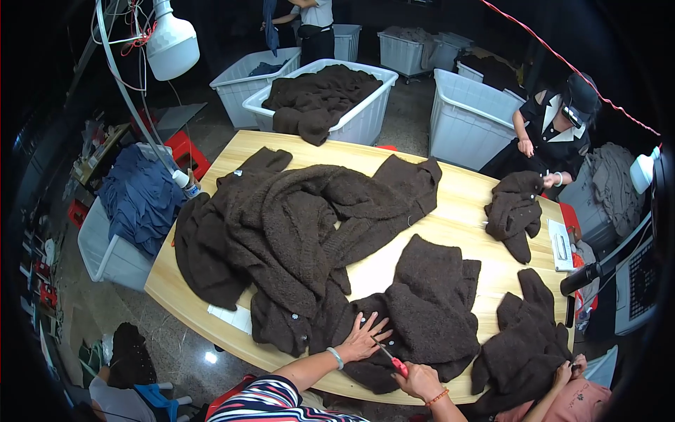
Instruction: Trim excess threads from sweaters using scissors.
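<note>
My left hand (pixel 362 341) lies with fingers spread on a dark brown knitted garment (pixel 432 316) at the table's near edge. In my right hand (pixel 422 383) is a red-handled tool (pixel 399 366) with a thin metal shaft or blade; its exact kind I cannot make out. The tool's tip points at the garment just right of my left fingers. Small light buttons or dots show on the fabric near both hands. A large heap of brown knitwear (pixel 288 225) lies beyond my left hand.
A light wooden table (pixel 492 281) bears more brown garments, one (pixel 517 207) by a person at the far right, another (pixel 524 337) by a person at the near right. White bins (pixel 380 105) stand behind. A lamp (pixel 171 46) hangs at upper left.
</note>
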The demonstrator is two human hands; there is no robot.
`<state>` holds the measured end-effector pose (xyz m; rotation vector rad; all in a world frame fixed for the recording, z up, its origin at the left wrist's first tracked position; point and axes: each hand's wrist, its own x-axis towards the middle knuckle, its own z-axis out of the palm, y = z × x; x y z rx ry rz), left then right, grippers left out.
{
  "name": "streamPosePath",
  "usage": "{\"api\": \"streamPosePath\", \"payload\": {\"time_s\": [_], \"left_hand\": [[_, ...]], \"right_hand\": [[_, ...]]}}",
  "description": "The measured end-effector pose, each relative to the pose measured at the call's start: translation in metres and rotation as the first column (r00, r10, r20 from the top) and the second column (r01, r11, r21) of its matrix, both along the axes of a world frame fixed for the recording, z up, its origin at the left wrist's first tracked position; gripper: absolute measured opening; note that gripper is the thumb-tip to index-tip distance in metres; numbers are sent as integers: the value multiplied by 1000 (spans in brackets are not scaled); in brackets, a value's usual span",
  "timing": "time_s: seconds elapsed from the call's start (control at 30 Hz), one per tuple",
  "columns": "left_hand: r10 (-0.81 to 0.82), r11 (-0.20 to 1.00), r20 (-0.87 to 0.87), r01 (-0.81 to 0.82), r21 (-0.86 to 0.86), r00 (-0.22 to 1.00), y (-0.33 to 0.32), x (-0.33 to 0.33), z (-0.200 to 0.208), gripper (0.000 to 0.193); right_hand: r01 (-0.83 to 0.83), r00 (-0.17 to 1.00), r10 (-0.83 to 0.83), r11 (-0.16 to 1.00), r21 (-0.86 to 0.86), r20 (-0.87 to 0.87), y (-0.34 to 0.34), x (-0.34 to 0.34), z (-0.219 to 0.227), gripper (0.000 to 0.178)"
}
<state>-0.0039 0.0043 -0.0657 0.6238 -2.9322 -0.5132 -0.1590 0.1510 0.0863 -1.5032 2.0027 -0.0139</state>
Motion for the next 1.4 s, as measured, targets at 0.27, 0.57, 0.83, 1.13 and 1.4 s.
{"api": "streamPosePath", "payload": {"time_s": [0.27, 0.57, 0.83, 1.13, 1.4], "left_hand": [[133, 972, -60, -119, 201, 989, 2, -5, -3, 48], [-67, 998, 65, 68, -15, 996, 50, -25, -14, 42], [41, 987, -58, -31, 159, 997, 31, -20, -4, 58], [158, 985, -75, -162, -60, 985, -2, 10, 37, 53], [56, 997, 27, -54, -52, 998, 4, 10, 13, 63]], "right_hand": [[123, 992, -120, 987, -102, 41, 35, -12, 0, 33], [209, 976, -211, 977, -44, -55, 82, -11, 5, 28], [148, 989, -148, 988, 31, 3, 62, -1, 18, 26], [191, 981, -188, 977, -90, 39, 68, 0, 13, 25], [73, 997, -75, 993, -94, -19, 60, 8, 18, 26]]}}
